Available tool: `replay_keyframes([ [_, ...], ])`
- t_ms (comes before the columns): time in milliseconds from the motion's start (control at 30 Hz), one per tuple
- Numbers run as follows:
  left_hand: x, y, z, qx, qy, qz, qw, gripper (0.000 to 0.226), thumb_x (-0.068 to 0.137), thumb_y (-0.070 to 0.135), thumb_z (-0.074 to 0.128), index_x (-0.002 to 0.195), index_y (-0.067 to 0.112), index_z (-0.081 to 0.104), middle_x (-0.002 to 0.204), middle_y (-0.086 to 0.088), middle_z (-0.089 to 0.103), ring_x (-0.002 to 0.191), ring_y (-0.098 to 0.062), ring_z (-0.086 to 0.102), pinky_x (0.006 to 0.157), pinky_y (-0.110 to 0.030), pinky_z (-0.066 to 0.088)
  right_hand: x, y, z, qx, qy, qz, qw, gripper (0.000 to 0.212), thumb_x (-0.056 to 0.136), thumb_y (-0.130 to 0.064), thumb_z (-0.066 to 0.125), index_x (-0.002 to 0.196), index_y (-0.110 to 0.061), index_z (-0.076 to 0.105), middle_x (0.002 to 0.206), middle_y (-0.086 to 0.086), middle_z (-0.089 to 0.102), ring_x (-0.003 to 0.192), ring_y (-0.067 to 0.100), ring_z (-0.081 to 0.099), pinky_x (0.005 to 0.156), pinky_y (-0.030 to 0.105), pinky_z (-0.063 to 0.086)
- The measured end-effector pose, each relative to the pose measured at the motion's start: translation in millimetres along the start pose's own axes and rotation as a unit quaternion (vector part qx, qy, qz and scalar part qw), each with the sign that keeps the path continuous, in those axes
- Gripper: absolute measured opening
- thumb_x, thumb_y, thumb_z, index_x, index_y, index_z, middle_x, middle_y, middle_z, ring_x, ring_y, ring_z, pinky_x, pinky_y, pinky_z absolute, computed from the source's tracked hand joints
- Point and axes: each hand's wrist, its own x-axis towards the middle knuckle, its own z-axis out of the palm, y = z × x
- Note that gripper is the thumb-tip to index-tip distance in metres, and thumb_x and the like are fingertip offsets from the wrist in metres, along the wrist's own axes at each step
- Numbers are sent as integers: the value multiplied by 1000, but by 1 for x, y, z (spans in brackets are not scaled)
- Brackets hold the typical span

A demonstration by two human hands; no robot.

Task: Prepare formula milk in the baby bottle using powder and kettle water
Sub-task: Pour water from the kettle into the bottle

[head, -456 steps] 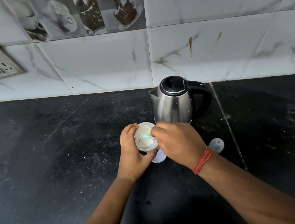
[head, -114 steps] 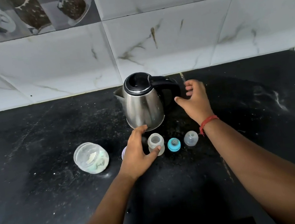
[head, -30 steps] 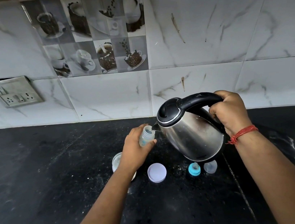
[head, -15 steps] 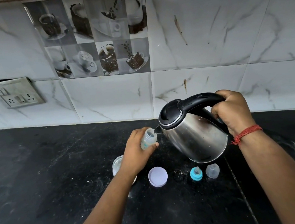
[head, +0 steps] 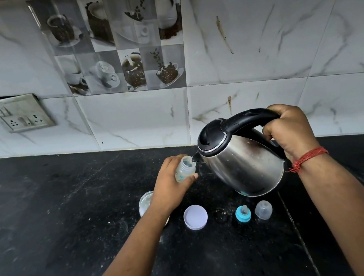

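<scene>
My left hand (head: 171, 187) grips a small clear baby bottle (head: 184, 169) held above the black counter, its open mouth tilted toward the kettle. My right hand (head: 290, 132) is closed around the black handle of a steel kettle (head: 243, 162), lifted and tipped left so its spout touches the bottle's mouth. On the counter below lie a blue nipple ring (head: 242, 214), a clear bottle cap (head: 263, 210) and a pale round lid (head: 195, 217). The glass powder jar (head: 145, 201) stands partly hidden behind my left wrist.
The black stone counter (head: 70, 212) runs wide to the left and right, with a seam right of the kettle. White marble-look wall tiles rise behind it. A switch and socket plate (head: 21, 116) sits on the wall at left.
Over the last second the kettle has stayed tilted at the bottle's mouth, and both hands hold nearly the same pose. Earlier the kettle stood on the counter and the bottle stood beside it.
</scene>
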Motion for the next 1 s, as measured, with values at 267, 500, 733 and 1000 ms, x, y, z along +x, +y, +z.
replay_keyframes([
  [267,0,-2,3,-16,-2,-3,1000,54,84,25,83,134,24,61,131,9,53,120,-4,51,96,4,28,5,1,0,-2,-6,-1,1000,22,46,7,52,64,-7,53,54,-1,40,59,22,41,57,33,36],
  [500,1,-3,4,-16,-9,-2,1000,53,85,24,82,133,22,61,130,10,51,119,-4,50,96,5,26,7,1,2,-12,-7,-4,1000,24,47,9,53,68,-4,55,58,3,41,60,22,42,57,34,35],
  [733,3,-6,7,-17,-14,-5,1000,53,85,23,83,133,21,61,131,8,52,121,-5,51,98,4,26,10,4,4,-17,-8,4,1000,23,48,10,53,66,-6,55,54,-1,41,59,22,43,57,33,36],
  [1000,4,-14,11,-54,-11,-14,998,54,85,26,83,133,23,60,132,7,54,124,-7,53,104,-5,33,18,20,5,27,-22,28,999,23,49,15,51,68,1,52,60,9,37,57,22,39,54,32,32],
])
